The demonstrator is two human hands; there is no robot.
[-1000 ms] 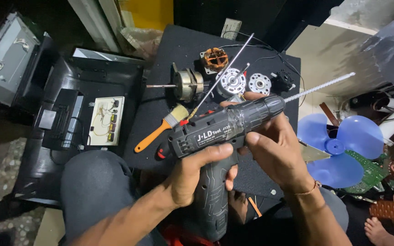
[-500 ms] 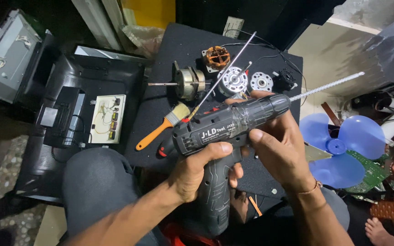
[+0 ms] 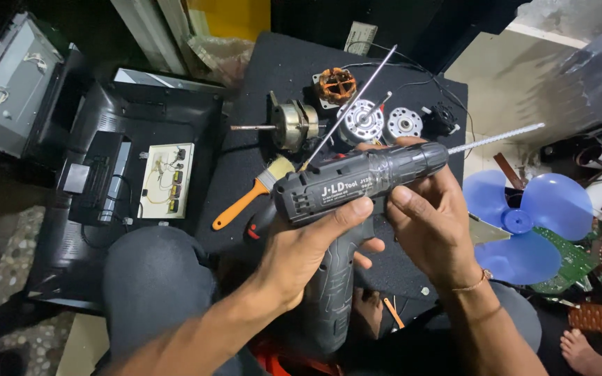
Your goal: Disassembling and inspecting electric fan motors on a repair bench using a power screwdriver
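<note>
— Counter (image 3: 412,275) first: what lies on that black top?

— Motor parts (image 3: 360,122), a paintbrush (image 3: 252,195) and thin rods; a blue fan blade (image 3: 524,223) sits off to the right, a dark opened casing (image 3: 141,174) to the left.

— And the hands?

— Left hand (image 3: 301,254) is closed around the cordless drill (image 3: 350,188) by its grip, above the counter. Right hand (image 3: 430,223) curls around the drill's front end, fingers bent.

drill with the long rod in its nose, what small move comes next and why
Probably twist the chuck tight with the right hand: it wraps the front of the drill, where the threaded rod sticks out, while the left hand grips the handle.
</note>
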